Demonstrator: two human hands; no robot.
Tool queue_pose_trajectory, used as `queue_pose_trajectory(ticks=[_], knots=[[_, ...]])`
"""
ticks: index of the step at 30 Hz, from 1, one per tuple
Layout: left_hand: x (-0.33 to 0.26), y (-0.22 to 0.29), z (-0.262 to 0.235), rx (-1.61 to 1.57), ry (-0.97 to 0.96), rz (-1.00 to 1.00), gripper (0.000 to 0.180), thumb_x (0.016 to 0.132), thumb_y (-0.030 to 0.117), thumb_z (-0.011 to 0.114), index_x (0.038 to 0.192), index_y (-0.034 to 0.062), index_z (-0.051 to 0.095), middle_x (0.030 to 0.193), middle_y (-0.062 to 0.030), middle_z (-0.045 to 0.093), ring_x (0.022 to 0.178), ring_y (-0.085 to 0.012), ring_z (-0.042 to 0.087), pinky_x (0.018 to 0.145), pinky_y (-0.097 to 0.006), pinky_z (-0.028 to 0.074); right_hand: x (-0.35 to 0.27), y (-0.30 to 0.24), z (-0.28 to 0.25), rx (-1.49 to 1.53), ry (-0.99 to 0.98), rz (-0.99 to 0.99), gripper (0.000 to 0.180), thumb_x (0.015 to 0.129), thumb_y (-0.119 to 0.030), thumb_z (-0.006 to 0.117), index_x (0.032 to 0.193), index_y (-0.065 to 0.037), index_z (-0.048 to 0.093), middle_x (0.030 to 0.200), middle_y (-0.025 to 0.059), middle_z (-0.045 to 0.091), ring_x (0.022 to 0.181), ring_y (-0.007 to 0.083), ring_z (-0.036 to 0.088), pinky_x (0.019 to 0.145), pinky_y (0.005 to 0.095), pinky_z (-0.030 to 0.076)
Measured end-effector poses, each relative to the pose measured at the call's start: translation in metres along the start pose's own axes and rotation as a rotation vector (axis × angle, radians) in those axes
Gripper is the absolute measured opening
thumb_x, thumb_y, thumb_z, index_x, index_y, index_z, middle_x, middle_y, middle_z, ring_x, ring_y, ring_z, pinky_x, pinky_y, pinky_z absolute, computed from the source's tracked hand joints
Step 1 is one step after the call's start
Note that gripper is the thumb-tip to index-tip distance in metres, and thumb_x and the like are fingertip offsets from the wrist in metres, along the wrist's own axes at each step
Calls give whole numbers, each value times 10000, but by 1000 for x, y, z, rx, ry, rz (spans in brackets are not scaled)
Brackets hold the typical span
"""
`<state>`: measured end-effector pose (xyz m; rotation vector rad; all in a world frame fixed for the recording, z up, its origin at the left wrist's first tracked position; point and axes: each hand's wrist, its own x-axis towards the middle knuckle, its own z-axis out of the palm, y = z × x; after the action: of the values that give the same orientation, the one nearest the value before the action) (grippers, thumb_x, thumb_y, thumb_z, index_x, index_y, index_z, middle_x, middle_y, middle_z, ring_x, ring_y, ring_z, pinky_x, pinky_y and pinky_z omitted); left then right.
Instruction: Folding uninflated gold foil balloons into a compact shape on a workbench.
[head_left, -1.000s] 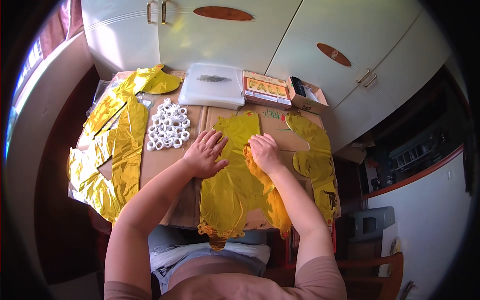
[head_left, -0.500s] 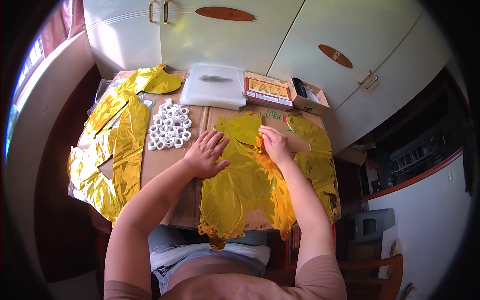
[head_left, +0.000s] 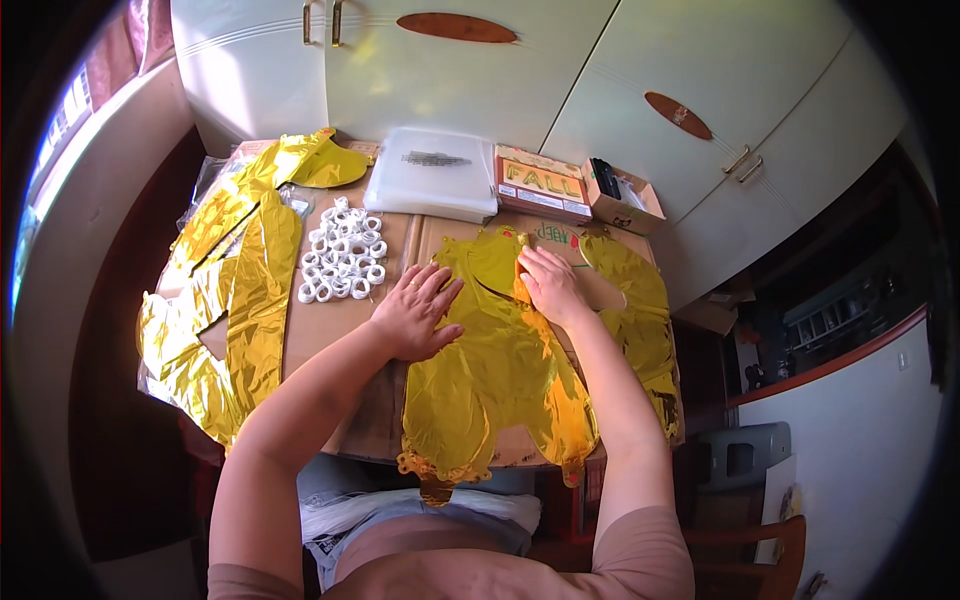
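Note:
A flat, uninflated gold foil balloon [head_left: 470,350] lies spread over the cardboard in front of me. My left hand [head_left: 418,308] rests on its left edge, palm down with fingers spread. My right hand [head_left: 550,285] lies on its upper right edge, fingers stretched out and pointing away from me. Along that right side the foil is creased and shines orange, down to a tab at the near edge. Another gold foil balloon [head_left: 635,330] lies just right of my right forearm, partly hidden by it.
More gold foil balloons [head_left: 255,300] lie at the left. White ribbon rolls [head_left: 342,250] stand in rows beside them. Along the back are a stack of clear plastic bags [head_left: 425,180], a printed box [head_left: 540,190] and a small open box [head_left: 625,205]. Cabinets [head_left: 450,80] rise behind the cardboard-covered table.
My right hand has gone from a pinch on the balloon's right edge to lying flat there. The bunched right part is now smoothed down and spread out. My left hand stays put.

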<state>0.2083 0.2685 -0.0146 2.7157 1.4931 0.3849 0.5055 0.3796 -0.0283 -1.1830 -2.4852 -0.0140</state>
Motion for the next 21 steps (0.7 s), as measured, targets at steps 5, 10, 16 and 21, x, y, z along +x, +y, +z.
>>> queue_pose_trajectory(ticks=[5, 10, 16, 21], knots=[[0, 0, -1, -5, -7, 0, 779, 976, 580, 410, 1528, 35, 345, 1539, -210, 359, 1478, -365, 260, 1232, -484, 140, 1, -3, -3, 3, -56, 27, 414, 998, -287, 538, 1360, -91, 582, 1472, 87, 532, 1381, 282, 462, 1161, 472, 319], [1, 1, -1, -2, -6, 1, 778, 975, 578, 415, 1526, 33, 347, 1537, -210, 361, 1475, -364, 265, 1231, -484, 144, 0, -2, -6, 30, -86, 23, 426, 1000, -293, 534, 1381, -105, 565, 1491, 79, 513, 1396, 280, 446, 1167, 480, 311], [0, -3, 6, -14, 119, 48, 759, 936, 528, 533, 1483, 19, 402, 1483, -229, 414, 1416, -397, 350, 1201, -509, 218, 2, -1, -5, 57, -88, 5, 429, 996, -296, 544, 1384, -114, 564, 1493, 74, 511, 1403, 279, 438, 1165, 482, 313], [1, 0, -1, -7, -1, 7, 780, 972, 576, 420, 1525, 31, 343, 1534, -210, 364, 1474, -367, 268, 1230, -487, 146, 2, 0, -7, 71, -98, 6, 448, 992, -292, 553, 1399, -108, 550, 1493, 81, 509, 1406, 299, 428, 1167, 449, 320]])
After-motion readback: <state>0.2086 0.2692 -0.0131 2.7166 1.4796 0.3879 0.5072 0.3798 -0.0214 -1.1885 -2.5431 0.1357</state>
